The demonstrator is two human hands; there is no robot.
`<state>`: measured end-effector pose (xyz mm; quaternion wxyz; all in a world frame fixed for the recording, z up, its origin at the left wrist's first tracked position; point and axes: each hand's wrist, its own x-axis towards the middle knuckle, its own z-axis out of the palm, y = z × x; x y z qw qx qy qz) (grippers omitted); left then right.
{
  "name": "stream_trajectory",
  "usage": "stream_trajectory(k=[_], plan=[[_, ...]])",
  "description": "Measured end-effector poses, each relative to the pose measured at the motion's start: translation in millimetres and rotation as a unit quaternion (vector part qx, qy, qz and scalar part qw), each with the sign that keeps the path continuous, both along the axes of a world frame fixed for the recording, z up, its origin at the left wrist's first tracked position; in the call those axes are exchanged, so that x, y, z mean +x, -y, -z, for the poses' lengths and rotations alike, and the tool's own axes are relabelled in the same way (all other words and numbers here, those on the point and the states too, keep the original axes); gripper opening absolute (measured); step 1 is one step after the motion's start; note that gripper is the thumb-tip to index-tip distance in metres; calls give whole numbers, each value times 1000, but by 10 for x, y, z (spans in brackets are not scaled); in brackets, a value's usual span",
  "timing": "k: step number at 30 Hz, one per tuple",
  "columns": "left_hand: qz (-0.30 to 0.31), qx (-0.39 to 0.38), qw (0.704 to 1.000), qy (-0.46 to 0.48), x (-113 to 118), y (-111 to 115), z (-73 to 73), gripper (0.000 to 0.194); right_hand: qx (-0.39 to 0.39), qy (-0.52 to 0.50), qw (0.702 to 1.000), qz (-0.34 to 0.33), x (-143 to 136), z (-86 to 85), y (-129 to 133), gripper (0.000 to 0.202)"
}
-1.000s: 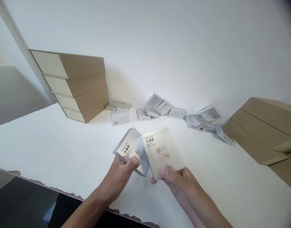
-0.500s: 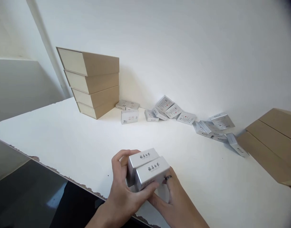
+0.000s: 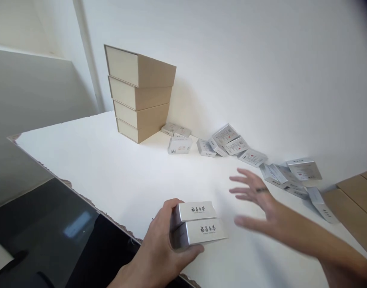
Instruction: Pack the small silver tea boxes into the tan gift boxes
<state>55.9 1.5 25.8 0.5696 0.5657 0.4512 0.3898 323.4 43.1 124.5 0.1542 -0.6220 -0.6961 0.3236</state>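
Two silver boxes with dark lettering, a rear one (image 3: 198,209) and a front one (image 3: 206,231), lie side by side in my left hand (image 3: 164,240). Its fingers wrap round their left ends, with the thumb at the front. To the right of them, my right hand (image 3: 255,200) is raised over the white table (image 3: 126,172), fingers spread, holding nothing; a dark ring is on one finger. Beyond it, several similar silver boxes (image 3: 251,157) lie scattered along the wall.
A stack of several beige boxes (image 3: 153,90) stands at the back left by the wall. A brown cardboard box (image 3: 354,200) is at the right edge. The table's chipped front edge (image 3: 90,202) runs diagonally at the lower left.
My right hand has let go of the two boxes and moved right, its fingers opening. My left hand still grips them. The view has shifted, so the background sits differently.
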Motion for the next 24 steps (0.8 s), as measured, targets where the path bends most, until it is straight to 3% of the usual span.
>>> stream_trajectory(k=[3,7,10,12,15,19,22,24], plan=[[-15,-29,999,-3,15,25,43,75,132,32,989,-57,-418,-93,-666,96],[-14,-29,998,-49,43,71,67,71,221,61,966,-122,-1215,43,-1380,72],[-6,11,996,-88,56,105,77,63,227,89,960,-139,-1540,181,-1676,49],[-14,47,993,-109,57,120,84,61,226,103,959,-135,-1529,200,-1726,40],[-7,84,991,-102,32,120,68,57,218,104,964,-110,-1182,109,-1532,30],[45,58,996,-49,-34,93,-8,48,203,49,978,-19,-517,8,-889,35],[33,54,997,-38,-49,101,4,59,175,-32,984,9,-293,70,-363,41],[6,77,996,-33,-37,123,73,80,92,-120,988,-14,-316,126,-78,41]])
